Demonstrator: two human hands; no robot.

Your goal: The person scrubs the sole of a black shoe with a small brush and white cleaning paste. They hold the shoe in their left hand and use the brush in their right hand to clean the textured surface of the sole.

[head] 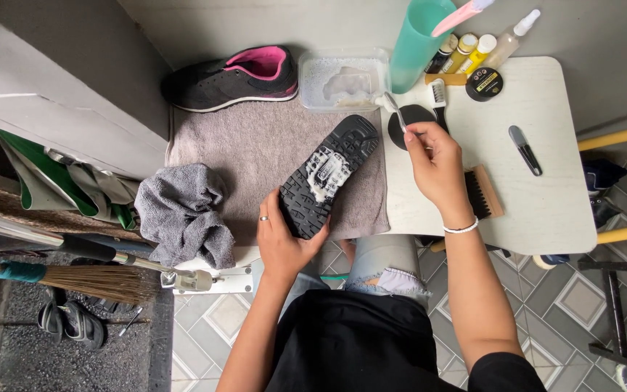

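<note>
On the grey towel (255, 145), upturned shoe (326, 176) in left hand (281, 243) grip at heel, stiff, soapy-slick; right hand (438, 165) pinching small brush (393, 109).

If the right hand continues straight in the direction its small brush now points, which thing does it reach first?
The right hand holds a small brush aimed up and left. Its bristle head already sits at the rim of the clear plastic tub of soapy water, so the tub is probably first, though height above it is unclear.
</note>
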